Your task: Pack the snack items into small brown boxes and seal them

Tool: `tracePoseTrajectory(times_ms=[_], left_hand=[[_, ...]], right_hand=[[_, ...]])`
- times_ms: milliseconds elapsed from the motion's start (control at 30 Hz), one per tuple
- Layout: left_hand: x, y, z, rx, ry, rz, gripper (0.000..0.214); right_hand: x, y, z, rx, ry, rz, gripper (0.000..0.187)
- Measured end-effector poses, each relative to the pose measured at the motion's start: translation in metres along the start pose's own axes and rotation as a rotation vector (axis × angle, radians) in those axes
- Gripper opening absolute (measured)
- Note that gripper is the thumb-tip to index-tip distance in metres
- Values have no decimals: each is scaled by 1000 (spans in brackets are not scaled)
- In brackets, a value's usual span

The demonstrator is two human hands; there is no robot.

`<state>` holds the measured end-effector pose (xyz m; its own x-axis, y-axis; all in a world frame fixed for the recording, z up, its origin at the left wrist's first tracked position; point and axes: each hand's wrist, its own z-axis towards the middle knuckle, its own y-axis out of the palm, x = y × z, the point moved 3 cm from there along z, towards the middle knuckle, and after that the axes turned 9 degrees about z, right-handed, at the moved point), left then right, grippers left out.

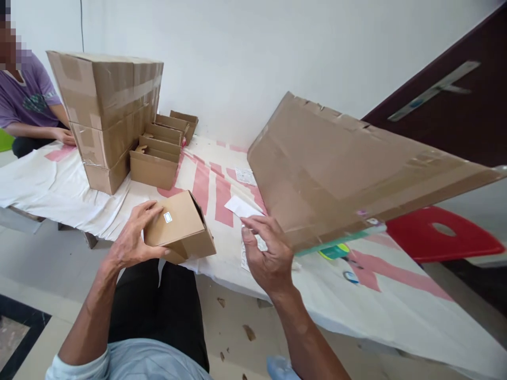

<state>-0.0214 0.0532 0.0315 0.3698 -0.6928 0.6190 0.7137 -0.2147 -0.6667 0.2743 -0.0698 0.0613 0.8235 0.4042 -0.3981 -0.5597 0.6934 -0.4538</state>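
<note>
1. A cloth-covered table [356, 311] runs across the frame, giving everything one working surface within arm's reach.
2. A large cardboard piece [328, 174] fills the right, standing at a slant, perhaps out of the way of the work.
3. Upper left, a stack of taped cartons [111, 105] rises three high, likely to save table room.
4. Just right of it, open boxes [154, 171] stand in a row, probably lined up for easy reach.
5. The small box [188, 211] is left of centre, at the table's near edge. The left hand [137, 237] grips its left end, thumb low and fingers above, seemingly to steady it.
6. At centre, the right hand [271, 253] has thumb and forefinger nearly meeting beside a white slip [240, 206]; I can't tell whether it's pinched.
7. A tiny label [168, 217] sits on the small box's upper face, near the fingers.
</note>
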Motion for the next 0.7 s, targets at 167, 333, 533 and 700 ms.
tracePoseTrajectory(times_ms=[167, 333, 533, 700], left_hand=[[2, 6, -4, 30, 25, 3, 90], [-1, 8, -8, 44, 11, 0, 83], [-19, 0, -19, 15, -24, -58, 81], [-38, -17, -30, -4, -65, -51, 95]], right_hand=[[-59, 28, 52, -186, -206, 85, 24], [-60, 46, 62, -248, -185, 126, 26], [-41, 51, 50, -311, 1, 191, 24], [-24, 61, 22, -386, 89, 215, 25]])
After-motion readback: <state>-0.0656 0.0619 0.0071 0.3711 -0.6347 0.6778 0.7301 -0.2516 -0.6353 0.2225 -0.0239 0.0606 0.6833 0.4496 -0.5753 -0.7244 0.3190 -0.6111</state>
